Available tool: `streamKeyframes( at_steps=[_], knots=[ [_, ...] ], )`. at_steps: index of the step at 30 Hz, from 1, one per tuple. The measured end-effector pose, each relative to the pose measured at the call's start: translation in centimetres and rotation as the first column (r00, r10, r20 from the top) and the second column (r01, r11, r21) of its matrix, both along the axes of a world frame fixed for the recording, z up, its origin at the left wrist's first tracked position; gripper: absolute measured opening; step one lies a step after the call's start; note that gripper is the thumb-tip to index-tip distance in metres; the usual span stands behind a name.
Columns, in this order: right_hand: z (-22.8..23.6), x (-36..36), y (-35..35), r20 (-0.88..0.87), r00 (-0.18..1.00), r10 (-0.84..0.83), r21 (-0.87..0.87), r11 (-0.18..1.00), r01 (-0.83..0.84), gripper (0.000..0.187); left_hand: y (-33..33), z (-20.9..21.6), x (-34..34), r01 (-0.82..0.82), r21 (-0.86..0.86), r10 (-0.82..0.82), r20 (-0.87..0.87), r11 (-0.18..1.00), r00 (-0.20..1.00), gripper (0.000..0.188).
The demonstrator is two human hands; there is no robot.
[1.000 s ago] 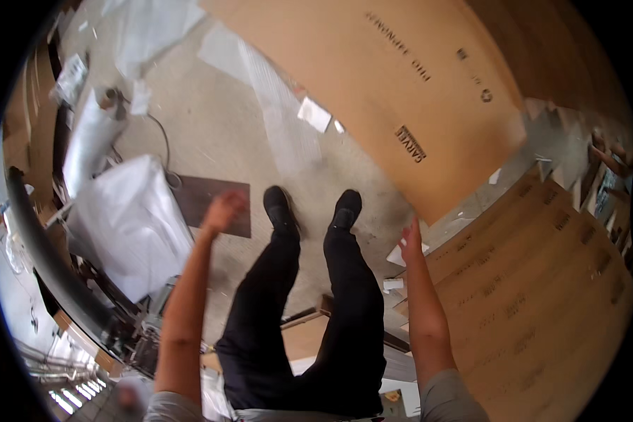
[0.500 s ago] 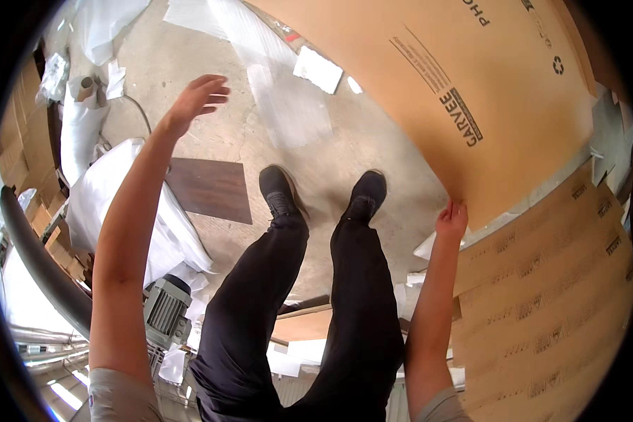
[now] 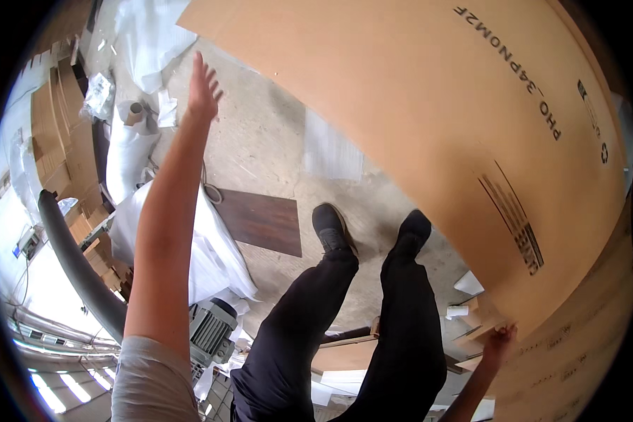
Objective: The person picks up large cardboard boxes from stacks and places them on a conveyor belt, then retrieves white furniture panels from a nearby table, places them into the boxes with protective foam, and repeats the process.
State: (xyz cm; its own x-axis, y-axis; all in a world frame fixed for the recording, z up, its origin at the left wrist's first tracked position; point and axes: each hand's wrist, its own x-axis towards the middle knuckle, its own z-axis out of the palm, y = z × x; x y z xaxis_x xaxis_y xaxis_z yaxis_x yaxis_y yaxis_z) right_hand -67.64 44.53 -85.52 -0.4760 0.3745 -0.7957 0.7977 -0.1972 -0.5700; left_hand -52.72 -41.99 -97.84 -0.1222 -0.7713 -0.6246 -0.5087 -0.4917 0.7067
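A large brown cardboard box (image 3: 373,91) with dark printing fills the upper right, its long edge slanting down across the floor. At its near lower corner, my right hand (image 3: 499,343) has its fingers closed on the cardboard edge. My left hand (image 3: 204,91) reaches far forward with fingers apart and nothing in it. It hovers beside the box's far left corner, with a visible gap between them.
A dark brown flat board (image 3: 260,221) lies left of my shoes. Further left are a white foam roll (image 3: 128,158), white sheeting (image 3: 214,253), a grey motor (image 3: 213,330) and a curved dark tube (image 3: 77,260). Printed cardboard (image 3: 563,373) lies at the lower right.
The box has come nearer, and more of its face shows. My right hand has drawn back with its corner. My left hand stretches further forward. The whole view has shifted.
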Motion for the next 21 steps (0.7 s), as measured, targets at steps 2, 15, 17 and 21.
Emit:
streamKeyframes(
  at_steps=[2,15,17,21],
  knots=[
    [2.7,-0.6,-0.1,-0.015,1.0,-0.008,0.001,1.0,0.008,0.019,-1.3,-0.2,-2.9,-0.053,-0.066,0.049,-0.055,0.996,0.997,0.105],
    [6.3,-2.7,-2.2,-0.128,0.967,-0.222,-0.022,0.975,0.221,0.023,4.3,22.4,-10.3,0.299,-0.467,-0.352,-0.028,0.832,0.936,0.045],
    [10.1,-2.6,0.5,-0.083,0.983,-0.164,0.036,0.985,0.168,0.025,5.4,30.4,-7.3,0.359,-0.463,-0.4,0.011,0.81,0.916,0.037],
    [18.5,-0.3,-6.5,-0.015,1.0,0.0,-0.086,0.996,-0.001,0.025,6.5,51.5,-0.8,0.208,-0.587,-0.224,0.046,0.783,0.973,0.028]
  ],
)
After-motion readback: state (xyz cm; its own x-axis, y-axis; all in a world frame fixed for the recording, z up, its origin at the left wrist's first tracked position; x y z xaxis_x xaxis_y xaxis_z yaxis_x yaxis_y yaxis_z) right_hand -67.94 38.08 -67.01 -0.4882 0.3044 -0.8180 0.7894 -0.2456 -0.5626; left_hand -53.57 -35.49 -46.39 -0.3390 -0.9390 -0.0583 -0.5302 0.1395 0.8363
